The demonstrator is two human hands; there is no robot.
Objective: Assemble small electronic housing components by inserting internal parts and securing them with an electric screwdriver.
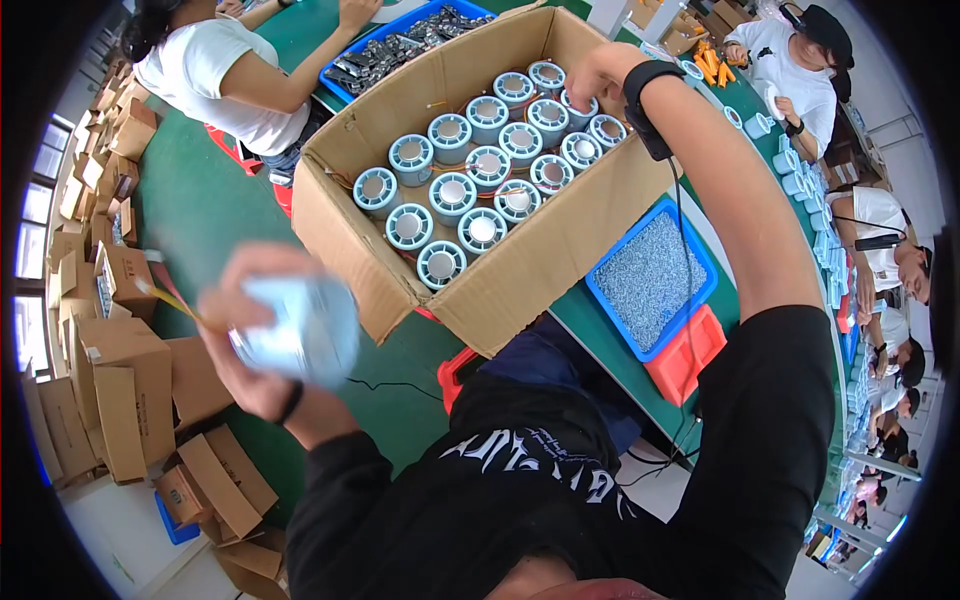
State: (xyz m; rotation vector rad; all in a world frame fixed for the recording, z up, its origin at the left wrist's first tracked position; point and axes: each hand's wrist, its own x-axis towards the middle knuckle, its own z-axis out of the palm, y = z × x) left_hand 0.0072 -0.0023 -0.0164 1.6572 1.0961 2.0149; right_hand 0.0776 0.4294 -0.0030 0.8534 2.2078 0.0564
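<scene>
My left hand (250, 330), smeared by motion, is closed around a light-blue cylindrical part (305, 330) to the left of the cardboard box (540, 270). Yellow and reddish wires (175, 300) trail from that hand's outer side. Inside the box, several light-blue cylinders (452, 195) stand upright in rows, each with a slotted ring and a round grey centre; thin coloured wires run between them. My right hand (597, 75) reaches over the far right corner of the box, its bent fingers closed on one cylinder (580, 117) there. The fingertips are partly hidden.
Right of the box, a blue tray (655, 280) of small grey pieces and a red bin (688, 355) sit on the green table. Another blue tray (405, 45) holds dark parts. Co-workers sit at left and right. Cartons (120, 390) are piled at left; a red stool (455, 378) is below.
</scene>
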